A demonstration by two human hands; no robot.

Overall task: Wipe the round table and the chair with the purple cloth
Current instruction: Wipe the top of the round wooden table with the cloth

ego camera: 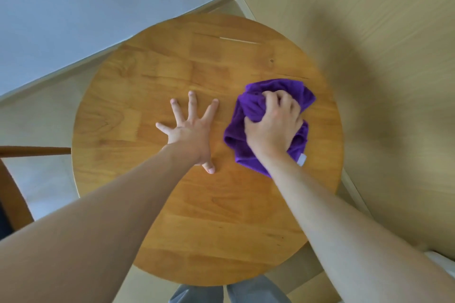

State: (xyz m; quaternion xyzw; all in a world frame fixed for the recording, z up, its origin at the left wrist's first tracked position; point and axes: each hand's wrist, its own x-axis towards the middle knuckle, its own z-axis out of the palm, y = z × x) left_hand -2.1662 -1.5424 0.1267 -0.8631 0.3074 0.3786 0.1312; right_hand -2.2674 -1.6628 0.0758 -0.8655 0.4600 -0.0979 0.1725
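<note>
Mid table wipe: right hand (273, 125) fingers bunch purple cloth (256, 106) on round worktop (197, 216), left hand (190, 130) fingers spread flat; chair (14, 194) looks untouched

The round wooden bench (197, 216) was a warm honey colour with visible plank joints, and it sat tucked into a corner. The purple cloth (248, 108) was bunched up on its right half, well inside the rim, with a small white tag poking out of the near edge. Only a brown curved bit of the chair (14, 194) showed, just left of the bench.
</note>
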